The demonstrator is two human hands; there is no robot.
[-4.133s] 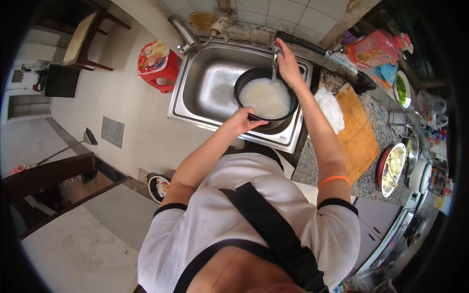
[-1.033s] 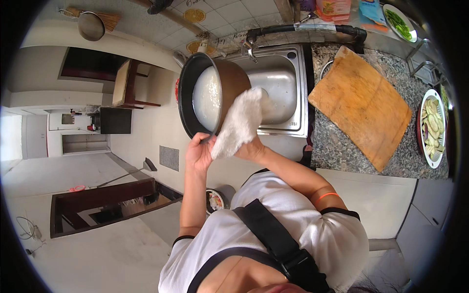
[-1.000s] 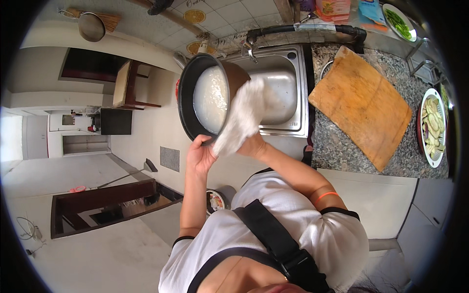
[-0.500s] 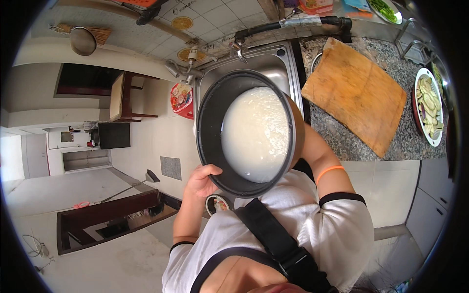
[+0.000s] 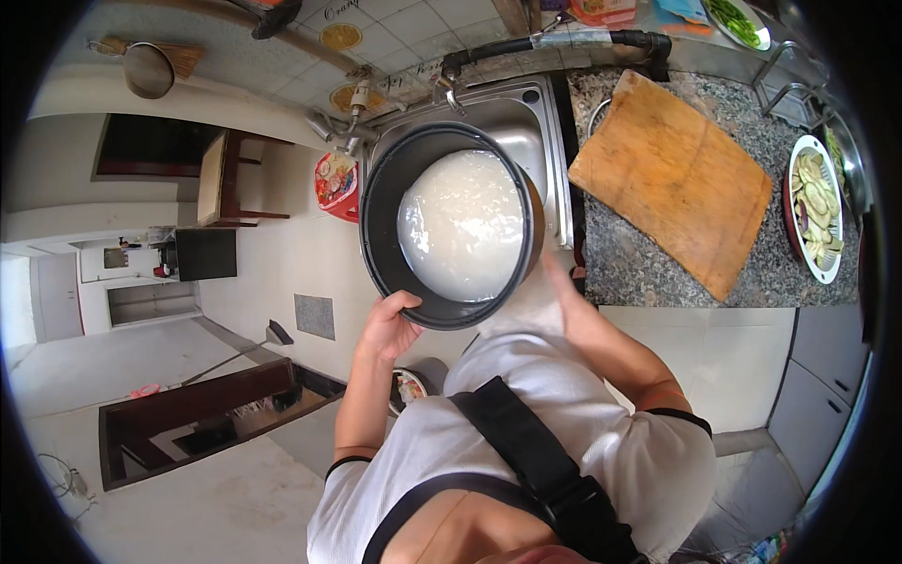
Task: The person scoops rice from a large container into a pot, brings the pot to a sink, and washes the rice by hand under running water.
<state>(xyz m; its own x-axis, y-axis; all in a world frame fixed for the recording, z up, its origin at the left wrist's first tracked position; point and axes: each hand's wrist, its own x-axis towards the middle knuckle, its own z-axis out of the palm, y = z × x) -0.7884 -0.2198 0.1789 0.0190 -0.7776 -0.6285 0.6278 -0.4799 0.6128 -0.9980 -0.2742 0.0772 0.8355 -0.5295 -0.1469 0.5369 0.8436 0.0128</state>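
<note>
A deep dark pot [image 5: 383, 221], like a rice cooker's inner pot, is tilted in front of me over the near part of the sink. Cloudy white water with rice [image 5: 462, 230] fills its bottom. My left hand [image 5: 390, 327] grips the near-left rim, thumb over the edge and fingers mostly hidden outside the wall. Just off the pot's near-right side is my right hand [image 5: 558, 282], smeared by motion, so its fingers cannot be made out. Pale fabric lies beside that hand, below the pot.
Behind the pot is the steel sink [image 5: 554, 141] with a faucet [image 5: 449, 94]. To the right, a wooden cutting board [image 5: 672, 179] lies on the granite counter [image 5: 620, 273], with a dish of sliced vegetables [image 5: 816, 211] farther right. A red bag [image 5: 336, 188] sits left of the sink.
My right hand has come away from the pot's right side toward me. The pot has shifted slightly up and left, and the milky water inside has settled differently.
</note>
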